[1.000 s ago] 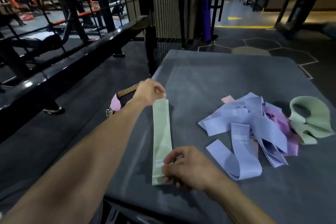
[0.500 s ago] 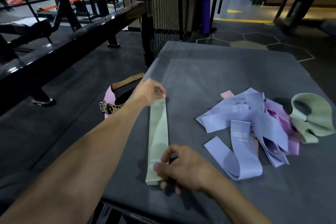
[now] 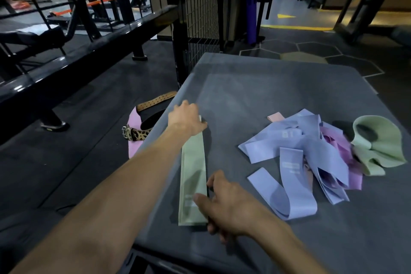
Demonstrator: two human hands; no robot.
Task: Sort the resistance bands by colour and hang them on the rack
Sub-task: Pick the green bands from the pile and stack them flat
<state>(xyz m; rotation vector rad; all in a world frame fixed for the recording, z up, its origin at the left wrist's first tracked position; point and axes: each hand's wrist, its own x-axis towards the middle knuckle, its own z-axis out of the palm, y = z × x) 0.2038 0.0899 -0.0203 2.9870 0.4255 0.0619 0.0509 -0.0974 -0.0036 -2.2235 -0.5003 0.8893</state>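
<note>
Two hands, as I see them, pin a flat green band (image 3: 193, 181) to the grey surface (image 3: 255, 95): left hand (image 3: 186, 120) pressing its far end, right hand (image 3: 224, 203) pinching its near end.

A gym. Black steel racks (image 3: 93, 51) and weight benches (image 3: 33, 35) with orange trim stand at the left, a wire-mesh panel (image 3: 200, 2) rises behind a grey padded platform (image 3: 255, 87), and the dark rubber floor (image 3: 311, 51) carries hexagon lines. A lifting belt (image 3: 138, 133) lies on the floor, with resistance bands (image 3: 295, 153) piled on the platform.
</note>
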